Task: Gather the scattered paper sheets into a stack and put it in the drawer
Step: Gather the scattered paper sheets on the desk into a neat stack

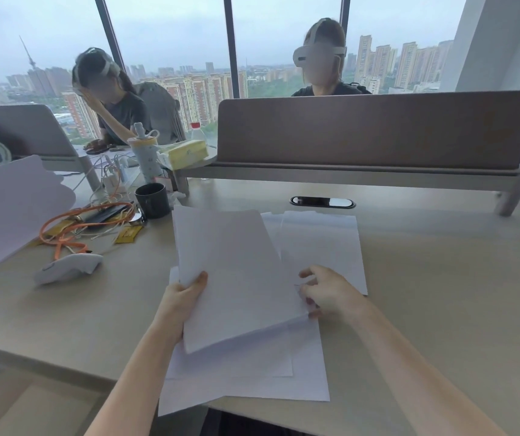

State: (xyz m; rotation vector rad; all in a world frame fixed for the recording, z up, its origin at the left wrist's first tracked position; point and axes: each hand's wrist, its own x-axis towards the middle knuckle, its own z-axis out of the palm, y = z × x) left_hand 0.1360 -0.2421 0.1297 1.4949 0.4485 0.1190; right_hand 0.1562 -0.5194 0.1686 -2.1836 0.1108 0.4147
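Head view, paper sheets (233,278) between hands

Head-worn view, forward and down over desk (441,278)

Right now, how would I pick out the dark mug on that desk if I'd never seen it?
Start at the brown divider panel across the back of the desk. Go to its left end, then slightly toward you: the mug stands beside the orange cable tangle. It is the only black, open-topped cup; the pale bottle behind is taller.
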